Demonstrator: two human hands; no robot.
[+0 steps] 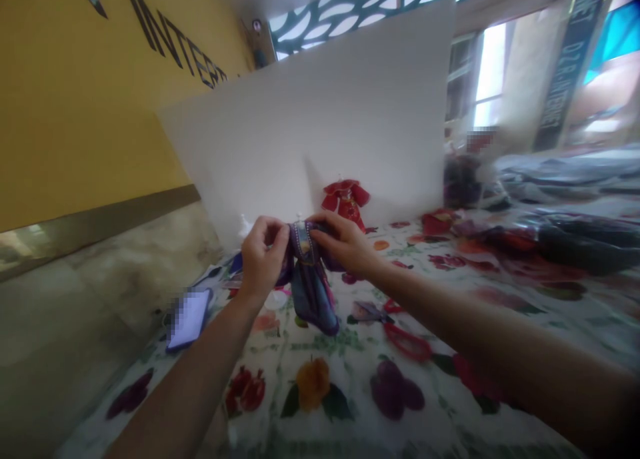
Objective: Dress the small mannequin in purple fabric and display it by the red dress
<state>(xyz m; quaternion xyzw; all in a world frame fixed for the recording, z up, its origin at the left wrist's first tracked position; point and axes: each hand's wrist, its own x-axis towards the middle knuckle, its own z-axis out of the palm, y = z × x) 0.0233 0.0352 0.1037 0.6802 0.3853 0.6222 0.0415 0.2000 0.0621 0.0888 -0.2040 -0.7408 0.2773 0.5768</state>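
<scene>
Worktop covered in white cloth (275, 386) printed with fruit and green leaves. Large plain white upright board (380, 112), along the far edge. Left hand (263, 252) and right hand (345, 242), apart, fingers gripping opposite shoulders of one garment. Said garment: miniature purple-and-blue long-sleeved fabric dress (313, 296), small white knob (299, 216) at its neck, over the worktop's middle; hem contact unclear. Miniature red dress (345, 199), near the far edge. Red-handled scissors (388, 320), beside the right forearm. Dark-edged phone (189, 320), screen lit, near the left edge.
</scene>
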